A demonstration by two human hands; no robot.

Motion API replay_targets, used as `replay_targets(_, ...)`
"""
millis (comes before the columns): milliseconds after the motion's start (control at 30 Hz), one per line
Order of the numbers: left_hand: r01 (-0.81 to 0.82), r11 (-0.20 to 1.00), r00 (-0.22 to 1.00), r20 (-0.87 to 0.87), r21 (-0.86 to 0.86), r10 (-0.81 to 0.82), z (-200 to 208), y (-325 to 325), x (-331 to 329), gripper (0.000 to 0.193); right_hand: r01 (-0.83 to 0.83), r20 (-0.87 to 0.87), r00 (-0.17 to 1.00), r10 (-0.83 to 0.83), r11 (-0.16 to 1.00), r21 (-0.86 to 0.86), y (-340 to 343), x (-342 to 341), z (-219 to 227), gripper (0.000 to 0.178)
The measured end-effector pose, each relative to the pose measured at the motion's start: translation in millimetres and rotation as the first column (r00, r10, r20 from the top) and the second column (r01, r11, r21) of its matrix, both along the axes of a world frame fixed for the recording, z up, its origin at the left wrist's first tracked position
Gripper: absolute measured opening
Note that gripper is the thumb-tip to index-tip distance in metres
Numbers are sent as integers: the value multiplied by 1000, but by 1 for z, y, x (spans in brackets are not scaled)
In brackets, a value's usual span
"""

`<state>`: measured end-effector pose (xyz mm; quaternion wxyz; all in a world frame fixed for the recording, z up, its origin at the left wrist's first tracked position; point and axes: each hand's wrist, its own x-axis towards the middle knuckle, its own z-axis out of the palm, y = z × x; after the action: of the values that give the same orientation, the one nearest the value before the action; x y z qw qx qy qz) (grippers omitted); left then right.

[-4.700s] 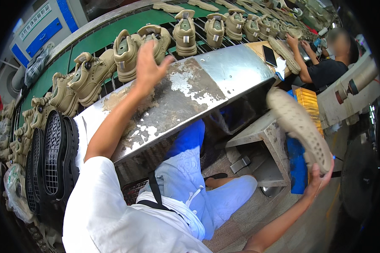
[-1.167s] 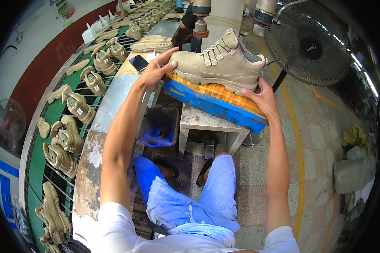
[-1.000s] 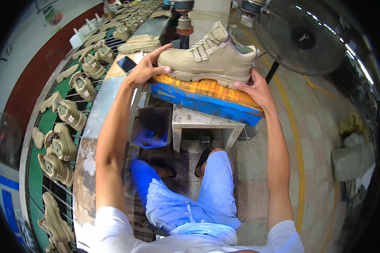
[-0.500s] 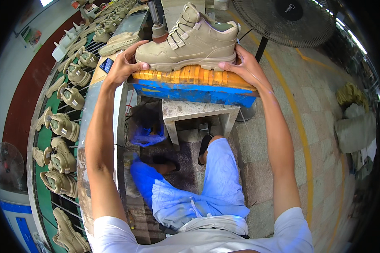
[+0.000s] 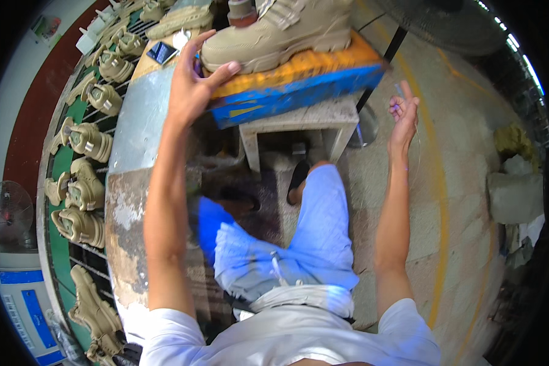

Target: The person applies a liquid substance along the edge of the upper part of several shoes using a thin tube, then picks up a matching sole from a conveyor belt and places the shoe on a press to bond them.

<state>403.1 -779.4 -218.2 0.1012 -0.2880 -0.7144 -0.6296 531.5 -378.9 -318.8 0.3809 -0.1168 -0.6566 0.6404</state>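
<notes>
A beige lace-up work shoe (image 5: 287,36) lies on its sole on an orange-topped blue block (image 5: 299,88), its upper part cut off by the frame's top edge. Around its toe my left hand (image 5: 195,85) is closed, the thumb along the near side and the fingers at the far side. My right hand (image 5: 402,116) is off the shoe, raised over the floor to the right. One or two of its fingers point up while the others are curled in. A thin pale thread-like line runs down beside this hand; what the curled fingers hold is too small to tell.
A dark round press head (image 5: 243,12) stands behind the toe. A phone (image 5: 161,53) lies on the metal bench (image 5: 140,131). Several beige shoes (image 5: 88,137) fill the rack at left. A large fan (image 5: 445,24) stands at upper right; a pale stool (image 5: 274,126) supports the block.
My right hand has let go of the shoe's heel and moved right and down. The left hand stays at the toe. The shoe and block appear higher in view and tilted.
</notes>
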Motion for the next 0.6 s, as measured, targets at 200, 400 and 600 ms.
replay_targets(200,-427,903,748,-582,-55,318,-36,38,83,59,-26,283,947,149,918,-396,-13,18,-109,50)
replay_targets(400,-359,927,600,-788,-111,139,-72,68,138,53,-267,-232,937,262,964,10,-68,62,36,44)
replay_targets(600,-486,843,608,-782,-230,137,-74,126,173,65,-79,-181,943,279,715,695,-114,98,111,37)
